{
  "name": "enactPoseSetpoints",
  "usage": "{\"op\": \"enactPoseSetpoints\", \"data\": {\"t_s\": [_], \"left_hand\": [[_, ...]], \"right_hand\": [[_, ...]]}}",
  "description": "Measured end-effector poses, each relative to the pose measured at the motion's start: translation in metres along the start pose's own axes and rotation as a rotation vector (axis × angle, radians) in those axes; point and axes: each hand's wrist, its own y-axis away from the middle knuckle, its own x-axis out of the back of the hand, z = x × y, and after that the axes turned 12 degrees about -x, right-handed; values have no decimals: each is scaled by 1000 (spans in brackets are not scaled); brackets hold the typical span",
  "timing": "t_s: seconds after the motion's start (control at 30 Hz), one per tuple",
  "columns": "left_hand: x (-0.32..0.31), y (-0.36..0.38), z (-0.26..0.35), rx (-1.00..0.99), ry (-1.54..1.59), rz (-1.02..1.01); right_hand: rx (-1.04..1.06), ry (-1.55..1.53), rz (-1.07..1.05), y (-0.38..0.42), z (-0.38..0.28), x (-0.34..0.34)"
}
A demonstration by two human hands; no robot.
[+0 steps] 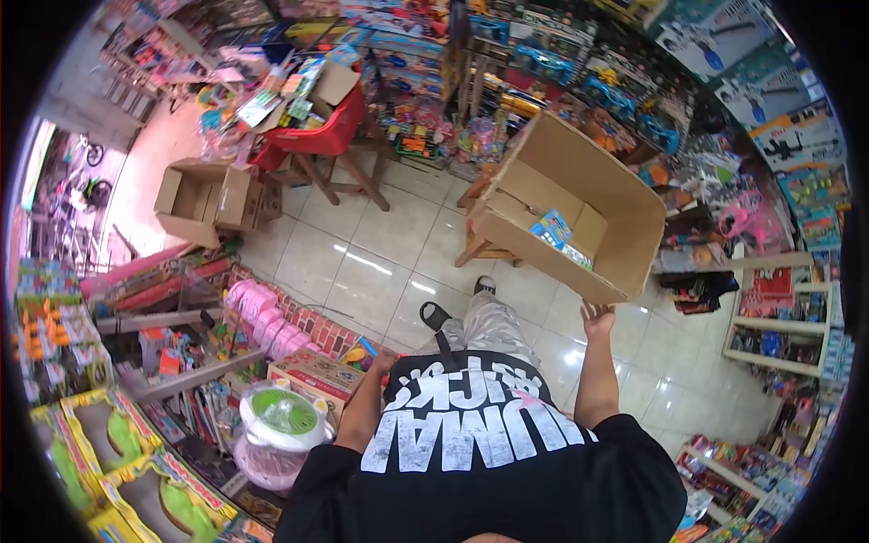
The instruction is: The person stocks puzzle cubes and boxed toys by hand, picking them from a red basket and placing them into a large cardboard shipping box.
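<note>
My right hand (597, 319) reaches forward with its fingers apart, the fingertips right at the near lower edge of a large open cardboard box (625, 204). This box rests tilted on a wooden stool (484, 249), its opening facing up. Inside lie a blue packaged card (551, 228) and another small colourful pack (578, 258). My left hand (384, 361) is low at my left side by my waist, its fingers curled and partly hidden. A thin light-blue object (367, 346) shows right beside it; I cannot tell whether the hand holds it.
A red basket (321, 136) heaped with packaged goods stands on a wooden stool at the back left. Open cartons (217, 197) sit on the floor near the doorway. Pink containers (262, 312) and a green-lidded white tub (283, 414) stand at left. Packed toy shelves (778, 317) line the right.
</note>
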Motion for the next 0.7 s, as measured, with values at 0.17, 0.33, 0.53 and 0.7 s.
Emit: {"op": "enactPoseSetpoints", "data": {"t_s": [0.17,0.33,0.53,0.7], "left_hand": [[2,50,57,88,82,189],[-19,45,25,100,169,260],[-41,24,-35,56,451,311],[-18,75,30,173,536,452]], "right_hand": [[-371,511,40,-35,55,10],[-451,1515,-185,-17,112,-52],[-226,2198,-412,-15,186,-151],[-171,2314,-549,-19,234,-228]]}}
